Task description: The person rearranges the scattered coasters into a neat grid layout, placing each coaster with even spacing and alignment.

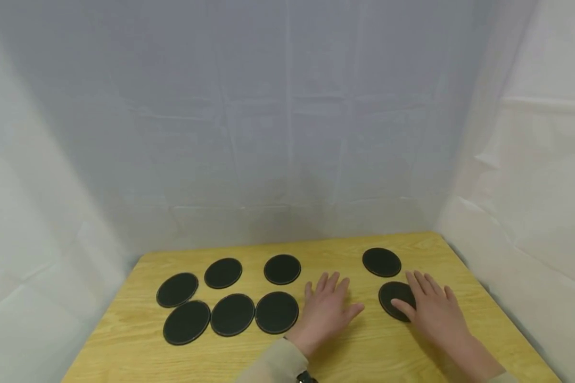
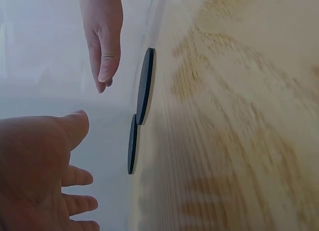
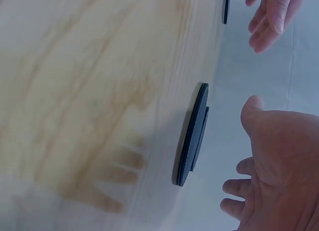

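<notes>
Eight flat black round discs lie on a wooden table [image 1: 345, 361]. Six form two rows at the left, the closest to my hands being one disc [image 1: 276, 312]. Two lie at the right: a far disc [image 1: 382, 261] and a near disc [image 1: 394, 298]. My left hand [image 1: 327, 308] is spread palm down over bare wood between the groups. My right hand [image 1: 428, 308] is spread above the near disc, covering its right part. The right wrist view shows the right hand [image 3: 274, 166] apart from that disc [image 3: 192, 133]. The left wrist view shows the left hand [image 2: 45, 181] off the table, holding nothing.
White cloth walls [image 1: 287, 133] close in the back and both sides of the table. The left wrist view shows both right-hand discs edge-on, the near one [image 2: 144, 86] and the far one [image 2: 132, 143]. Bare wood lies along the front edge.
</notes>
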Available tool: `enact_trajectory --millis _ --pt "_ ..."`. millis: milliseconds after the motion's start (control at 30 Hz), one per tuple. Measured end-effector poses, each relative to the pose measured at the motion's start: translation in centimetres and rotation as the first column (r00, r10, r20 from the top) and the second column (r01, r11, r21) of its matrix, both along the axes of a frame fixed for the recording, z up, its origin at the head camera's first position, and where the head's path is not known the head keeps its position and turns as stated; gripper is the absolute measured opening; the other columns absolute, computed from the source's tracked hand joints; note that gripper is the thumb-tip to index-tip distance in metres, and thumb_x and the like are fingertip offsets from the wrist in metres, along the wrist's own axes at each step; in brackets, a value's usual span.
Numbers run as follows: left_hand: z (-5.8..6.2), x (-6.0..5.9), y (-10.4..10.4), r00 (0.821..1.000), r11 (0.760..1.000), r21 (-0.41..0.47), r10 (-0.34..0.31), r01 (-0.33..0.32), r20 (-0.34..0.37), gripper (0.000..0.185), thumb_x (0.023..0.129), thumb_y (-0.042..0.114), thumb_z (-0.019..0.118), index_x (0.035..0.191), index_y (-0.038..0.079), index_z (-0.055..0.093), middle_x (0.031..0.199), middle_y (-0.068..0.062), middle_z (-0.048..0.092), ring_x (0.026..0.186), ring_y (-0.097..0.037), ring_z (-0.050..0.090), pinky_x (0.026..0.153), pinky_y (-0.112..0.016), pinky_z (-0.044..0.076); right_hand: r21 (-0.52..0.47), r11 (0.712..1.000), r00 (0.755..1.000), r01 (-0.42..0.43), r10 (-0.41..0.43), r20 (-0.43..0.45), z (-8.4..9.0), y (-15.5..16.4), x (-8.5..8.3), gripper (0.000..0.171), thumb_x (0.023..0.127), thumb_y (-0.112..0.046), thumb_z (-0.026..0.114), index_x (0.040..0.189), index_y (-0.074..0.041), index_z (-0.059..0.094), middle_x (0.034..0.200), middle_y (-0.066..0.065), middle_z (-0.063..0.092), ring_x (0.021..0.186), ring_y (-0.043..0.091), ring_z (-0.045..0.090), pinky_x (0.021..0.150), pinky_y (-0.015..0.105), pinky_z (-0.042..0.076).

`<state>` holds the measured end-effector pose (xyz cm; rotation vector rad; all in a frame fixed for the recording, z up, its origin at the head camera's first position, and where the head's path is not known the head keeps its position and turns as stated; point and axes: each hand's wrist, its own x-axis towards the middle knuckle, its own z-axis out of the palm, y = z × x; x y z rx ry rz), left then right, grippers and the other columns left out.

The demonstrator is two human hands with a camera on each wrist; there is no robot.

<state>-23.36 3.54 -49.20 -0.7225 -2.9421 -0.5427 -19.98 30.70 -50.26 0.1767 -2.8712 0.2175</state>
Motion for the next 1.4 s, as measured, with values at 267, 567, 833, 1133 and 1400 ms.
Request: enact_trajectory --millis 267,567,833,1133,1400 --pt "0.0 -0.1 1.4 1.0 0.999 -0.038 0.012 -0.013 -0.027 0.067 0.11 0.061 0.061 0.161 0.017 0.057 0.161 -0.009 0.054 0.151 -0.035 0.047 0.12 -0.069 0.036 0.003 1.0 0.999 0.013 -0.013 0.043 0.0 0.9 -0.1 0.085 0.11 -0.06 0.061 0.163 0.005 0.046 0.161 0.034 0.049 0.149 0.056 0.044 0.115 0.079 0.033" --pt "-0.8 -0.6 3.1 0.998 0.999 -0.043 0.001 -0.003 -0.063 0.062 0.11 0.061 0.061 0.156 0.019 0.063 0.148 -0.004 0.062 0.138 -0.029 0.054 0.115 -0.061 0.042 -0.004 1.0 0.999 0.022 -0.022 0.029 -0.1 1.8 -0.3 0.08 0.111 -0.055 0.063 0.158 0.008 0.051 0.156 0.034 0.053 0.141 0.056 0.052 0.109 0.08 0.039" --pt "-1.1 -0.9 4.6 0.997 0.998 -0.055 0.0 -0.004 -0.072 0.062 0.109 0.063 0.061 0.152 0.02 0.067 0.142 -0.001 0.065 0.132 -0.026 0.058 0.11 -0.053 0.047 -0.01 0.999 0.996 0.049 -0.048 0.073 0.1 2.4 -0.8 0.08 0.113 -0.054 0.06 0.155 0.013 0.05 0.139 0.037 0.062 0.119 0.062 0.062 0.089 0.077 0.051" --pt "-1.3 -1.2 6.2 1.0 1.0 -0.019 0.012 -0.012 0.009 0.058 0.108 0.062 0.064 0.149 0.021 0.069 0.142 -0.001 0.066 0.13 -0.025 0.057 0.109 -0.053 0.048 -0.032 0.998 0.99 0.057 -0.052 0.134 0.1 3.1 -1.7 0.079 0.114 -0.053 0.057 0.15 0.017 0.053 0.132 0.04 0.063 0.113 0.063 0.064 0.086 0.076 0.053" --pt "-2.7 -1.8 8.0 0.999 1.0 -0.008 0.031 -0.03 0.038 0.054 0.106 0.061 0.068 0.141 0.02 0.074 0.136 0.001 0.068 0.126 -0.023 0.058 0.108 -0.051 0.049 -0.051 0.998 0.989 0.035 -0.027 0.144 0.3 3.3 -2.2 0.064 0.113 -0.049 0.062 0.129 0.013 0.066 0.116 0.034 0.067 0.102 0.058 0.066 0.081 0.072 0.055"
